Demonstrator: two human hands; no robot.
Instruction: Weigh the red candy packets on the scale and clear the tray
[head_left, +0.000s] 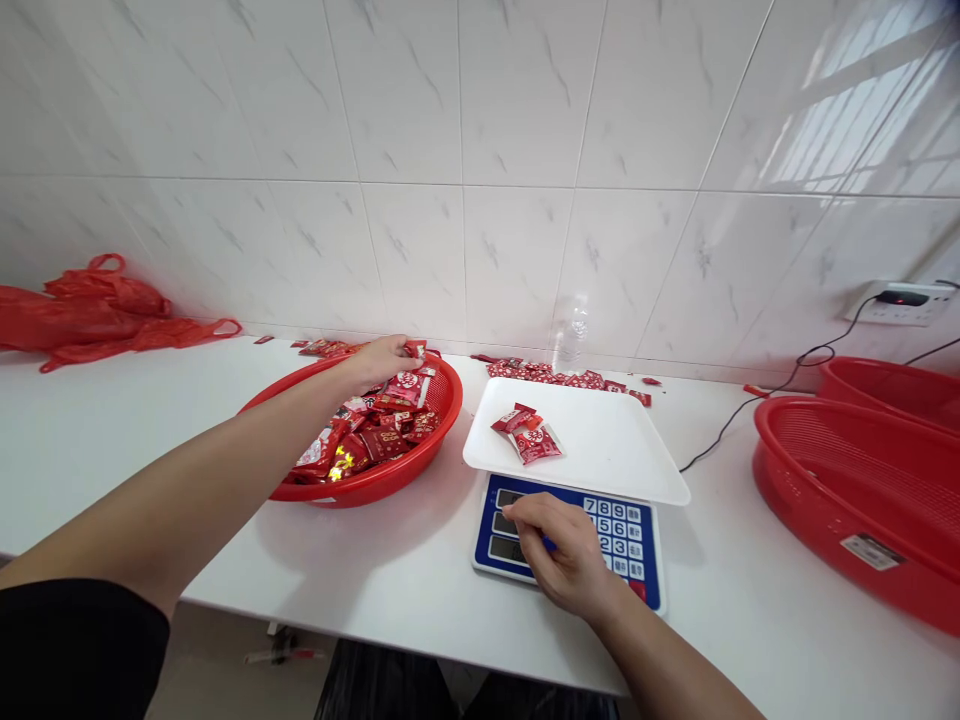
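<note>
My left hand [382,362] reaches over the red plastic basket [405,478], its fingers closed on a small red wrapped packet [415,348] at the far rim. Inside the basket lies a heap of red and pink wrapped packets [379,445], some with white print, one with shiny gold. My right hand [562,548] hovers over the blue panel of a digital scale [487,560], fingers curled together, with nothing visible in them. It covers part of the displays and keys. On the scale's white tray [600,440] rest a few red and pink packets [536,440].
Loose red packets [547,374] lie along the tiled wall beside a clear plastic bottle [571,340]. Red plastic bags [105,310] are at the far left. More red baskets [862,500] stand at right. A black cord [720,435] runs to a wall socket [900,303].
</note>
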